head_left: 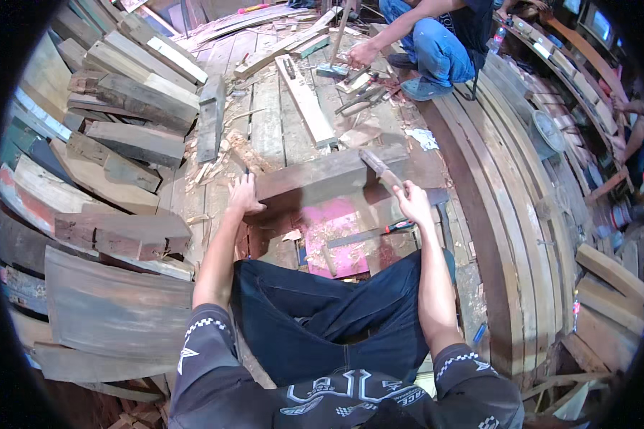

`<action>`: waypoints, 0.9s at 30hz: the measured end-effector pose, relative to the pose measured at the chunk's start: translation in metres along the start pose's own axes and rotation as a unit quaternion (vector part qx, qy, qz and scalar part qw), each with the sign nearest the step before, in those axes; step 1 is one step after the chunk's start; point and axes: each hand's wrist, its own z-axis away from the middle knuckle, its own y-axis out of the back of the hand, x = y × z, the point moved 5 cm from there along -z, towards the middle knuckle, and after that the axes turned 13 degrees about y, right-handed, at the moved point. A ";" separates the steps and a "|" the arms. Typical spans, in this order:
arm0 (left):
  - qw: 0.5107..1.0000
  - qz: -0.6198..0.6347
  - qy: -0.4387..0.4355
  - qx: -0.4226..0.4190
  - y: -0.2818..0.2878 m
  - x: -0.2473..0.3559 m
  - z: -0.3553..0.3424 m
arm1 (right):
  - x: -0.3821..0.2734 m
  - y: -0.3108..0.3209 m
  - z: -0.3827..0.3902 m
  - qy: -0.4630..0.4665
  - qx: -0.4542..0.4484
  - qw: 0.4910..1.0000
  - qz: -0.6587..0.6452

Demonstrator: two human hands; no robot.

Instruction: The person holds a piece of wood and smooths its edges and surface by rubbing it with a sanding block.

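Both hands at the beam, a tool in each.

From here I see the left hand (245, 194) at the left end of the beam (315, 177), closed on a dark tool (247, 171) that pokes up past the fingers. The right hand (412, 204) grips a wooden tool (381, 170), its far end over the beam; I can't tell if they touch. Just this side of the beam I make out a pink board (340, 214) strewn with shavings and a saw (399, 227) with a red-and-black handle. Beyond it lies a pale plank (308, 107). At the upper right a co-worker (436, 50) crouches, one hand near a hammer (330, 71). Timber (132, 146) is stacked along the left.
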 end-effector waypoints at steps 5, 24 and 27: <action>0.999 0.049 -0.021 0.003 0.009 0.001 0.007 | -0.005 0.014 -0.003 -0.012 -0.014 1.000 0.021; 0.995 0.071 0.016 0.067 0.010 0.013 0.084 | 0.018 -0.005 0.004 -0.049 -0.097 0.994 -0.004; 0.993 0.104 -0.018 0.061 0.019 0.024 0.088 | 0.030 -0.014 0.006 -0.048 -0.129 0.990 0.016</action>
